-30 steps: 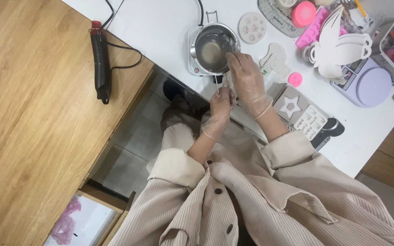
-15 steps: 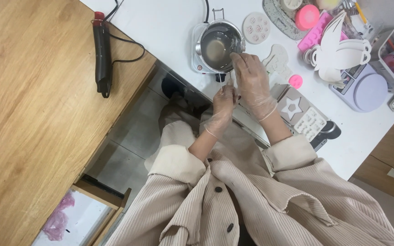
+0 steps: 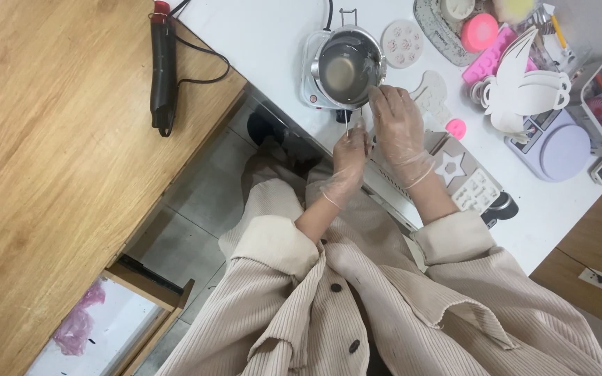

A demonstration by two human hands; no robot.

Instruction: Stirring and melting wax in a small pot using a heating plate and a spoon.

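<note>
Both my hands wear clear plastic gloves. My left hand (image 3: 350, 157) is pinched on a thin white stick (image 3: 347, 128) that points up toward a small metal pot (image 3: 348, 67). The pot holds pale melted liquid and sits on a little white hotplate (image 3: 313, 76) on the white table (image 3: 273, 35). My right hand (image 3: 397, 129) rests just right of the stick, its fingertips by the pot's near rim. What the right fingers pinch is too small to tell.
A black heat gun (image 3: 162, 68) with a cord lies on the wooden desk (image 3: 43, 174) at left. Right of the pot lie round white moulds (image 3: 403, 43), pink silicone moulds (image 3: 485, 54), a white bird-shaped piece (image 3: 524, 83), a star mould (image 3: 451, 167) and a lilac scale (image 3: 562, 150).
The view has drifted, so everything sits slightly further right and lower. My hands keep the same pose by the pot, the stick still in the left one.
</note>
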